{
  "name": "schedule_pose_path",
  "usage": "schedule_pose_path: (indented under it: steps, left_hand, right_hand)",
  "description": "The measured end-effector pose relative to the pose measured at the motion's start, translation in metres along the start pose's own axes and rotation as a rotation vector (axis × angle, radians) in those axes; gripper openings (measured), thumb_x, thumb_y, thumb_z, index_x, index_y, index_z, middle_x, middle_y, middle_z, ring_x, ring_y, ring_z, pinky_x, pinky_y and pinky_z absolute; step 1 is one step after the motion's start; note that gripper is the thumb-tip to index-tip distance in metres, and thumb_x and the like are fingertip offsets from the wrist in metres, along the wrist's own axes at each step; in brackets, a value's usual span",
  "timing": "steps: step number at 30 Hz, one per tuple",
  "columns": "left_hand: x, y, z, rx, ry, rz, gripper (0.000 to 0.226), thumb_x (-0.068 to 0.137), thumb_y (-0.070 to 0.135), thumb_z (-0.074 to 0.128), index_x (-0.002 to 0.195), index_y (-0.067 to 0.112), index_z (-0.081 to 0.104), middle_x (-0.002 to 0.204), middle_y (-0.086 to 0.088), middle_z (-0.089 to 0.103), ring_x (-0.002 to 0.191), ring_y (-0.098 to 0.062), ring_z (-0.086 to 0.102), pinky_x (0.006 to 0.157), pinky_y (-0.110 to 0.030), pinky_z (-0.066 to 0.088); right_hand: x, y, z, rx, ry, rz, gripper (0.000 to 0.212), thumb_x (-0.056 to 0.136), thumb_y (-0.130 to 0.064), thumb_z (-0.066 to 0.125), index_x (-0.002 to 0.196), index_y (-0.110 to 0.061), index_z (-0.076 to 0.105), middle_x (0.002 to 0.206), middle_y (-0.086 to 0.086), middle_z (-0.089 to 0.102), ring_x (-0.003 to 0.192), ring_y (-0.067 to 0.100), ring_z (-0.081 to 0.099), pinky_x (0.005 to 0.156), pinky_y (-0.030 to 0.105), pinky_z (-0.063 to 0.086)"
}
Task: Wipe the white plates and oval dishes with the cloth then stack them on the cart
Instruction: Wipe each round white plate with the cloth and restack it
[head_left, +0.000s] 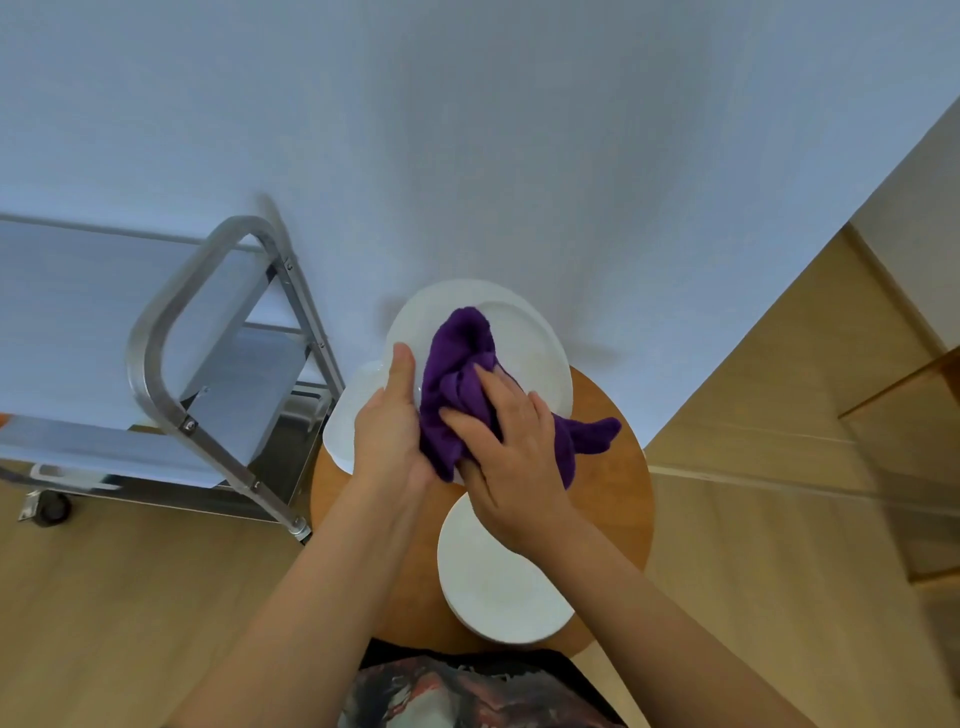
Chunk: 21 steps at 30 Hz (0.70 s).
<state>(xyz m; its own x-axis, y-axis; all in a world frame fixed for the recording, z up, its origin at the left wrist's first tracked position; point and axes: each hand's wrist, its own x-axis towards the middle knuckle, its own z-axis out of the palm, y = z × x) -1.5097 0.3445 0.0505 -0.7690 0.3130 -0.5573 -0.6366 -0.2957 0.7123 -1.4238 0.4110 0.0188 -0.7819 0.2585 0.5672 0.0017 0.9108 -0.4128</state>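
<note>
My left hand (389, 431) grips the left rim of a round white plate (524, 348), thumb on its face, holding it tilted above the small round wooden table (623, 499). My right hand (504, 457) presses a purple cloth (457, 374) against the plate's face, fingers spread over the bunched fabric. An oval white dish (340, 421) lies on the table's left side, partly under my left hand. A stack of round white plates (498, 582) sits on the table's near side. The metal cart (171, 364) stands to the left.
The cart has a steel tube handle (156, 332), grey shelves and a castor (52, 506) on the wooden floor. A white wall rises behind the table. Wooden panelling (831, 415) runs along the right.
</note>
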Motion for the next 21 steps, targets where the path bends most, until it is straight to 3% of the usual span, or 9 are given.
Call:
schedule_pose_path:
  steps: [2, 7, 11, 13, 15, 17, 19, 21]
  left_hand:
    - [-0.001, 0.001, -0.002, -0.098, -0.016, -0.113, 0.050, 0.078, 0.055, 0.066, 0.102, 0.011, 0.062, 0.093, -0.012, 0.074, 0.078, -0.032, 0.072, 0.061, -0.043, 0.059]
    - [0.009, 0.006, -0.008, 0.082, -0.095, -0.064, 0.049, 0.084, 0.053, 0.059, 0.113, 0.013, 0.063, 0.106, -0.011, 0.071, 0.100, -0.031, 0.065, 0.093, -0.049, 0.050]
    - [0.010, 0.009, -0.008, 0.177, -0.163, -0.038, 0.051, 0.085, 0.054, 0.056, 0.118, 0.016, 0.062, 0.112, -0.009, 0.069, 0.106, -0.030, 0.063, 0.097, -0.052, 0.047]
    - [0.011, 0.009, -0.009, 0.259, -0.115, 0.045, 0.042, 0.086, 0.054, 0.056, 0.106, 0.018, 0.064, 0.105, -0.006, 0.070, 0.101, -0.028, 0.064, 0.091, -0.049, 0.050]
    - [0.012, 0.007, -0.012, 0.426, -0.039, 0.160, 0.034, 0.087, 0.056, 0.055, 0.090, 0.023, 0.062, 0.094, 0.000, 0.068, 0.092, -0.023, 0.063, 0.079, -0.042, 0.051]
    - [0.014, 0.004, -0.015, 0.595, -0.008, 0.281, 0.036, 0.088, 0.053, 0.055, 0.083, 0.018, 0.060, 0.087, -0.002, 0.066, 0.084, -0.022, 0.060, 0.074, -0.042, 0.050]
    - [0.013, -0.003, -0.019, 0.758, 0.011, 0.439, 0.046, 0.087, 0.047, 0.058, 0.083, 0.002, 0.060, 0.086, -0.015, 0.065, 0.078, -0.026, 0.058, 0.077, -0.048, 0.050]
    - [0.010, -0.016, -0.022, 0.985, -0.029, 0.631, 0.048, 0.085, 0.047, 0.060, 0.082, -0.001, 0.057, 0.078, -0.014, 0.062, 0.072, -0.027, 0.057, 0.071, -0.045, 0.052]
  right_hand:
    - [-0.009, 0.008, -0.004, -0.036, -0.016, -0.061, 0.029, 0.086, -0.022, 0.051, 0.103, -0.007, 0.071, 0.122, 0.021, 0.060, 0.111, 0.040, 0.057, 0.089, 0.055, 0.047]
    - [-0.035, 0.043, -0.009, -0.149, -0.009, -0.290, 0.026, 0.081, -0.029, 0.062, 0.104, -0.020, 0.054, 0.120, 0.011, 0.049, 0.106, 0.029, 0.051, 0.083, 0.039, 0.046]
    - [-0.048, 0.067, -0.014, -0.204, -0.016, -0.367, 0.032, 0.078, -0.030, 0.066, 0.104, -0.020, 0.050, 0.122, 0.008, 0.042, 0.107, 0.027, 0.048, 0.084, 0.036, 0.047]
    - [-0.052, 0.074, -0.015, -0.212, -0.062, -0.322, 0.025, 0.079, -0.026, 0.060, 0.101, -0.016, 0.052, 0.118, 0.008, 0.046, 0.100, 0.024, 0.048, 0.080, 0.032, 0.048]
    - [-0.053, 0.074, -0.016, -0.132, -0.137, -0.075, 0.018, 0.082, -0.020, 0.051, 0.095, -0.010, 0.060, 0.109, 0.009, 0.055, 0.092, 0.018, 0.048, 0.077, 0.023, 0.046]
    - [-0.046, 0.069, -0.020, 0.131, -0.192, 0.429, 0.017, 0.087, -0.009, 0.045, 0.082, -0.009, 0.061, 0.094, 0.005, 0.058, 0.082, 0.014, 0.049, 0.069, 0.017, 0.040]
    - [-0.037, 0.068, -0.026, 0.503, -0.037, 0.927, 0.027, 0.092, -0.006, 0.041, 0.070, -0.013, 0.056, 0.072, 0.001, 0.058, 0.068, 0.015, 0.052, 0.057, 0.017, 0.042]
    - [-0.027, 0.065, -0.032, 0.935, 0.146, 1.212, 0.038, 0.095, -0.021, 0.043, 0.065, -0.019, 0.065, 0.063, -0.003, 0.063, 0.066, 0.015, 0.057, 0.058, 0.023, 0.046]
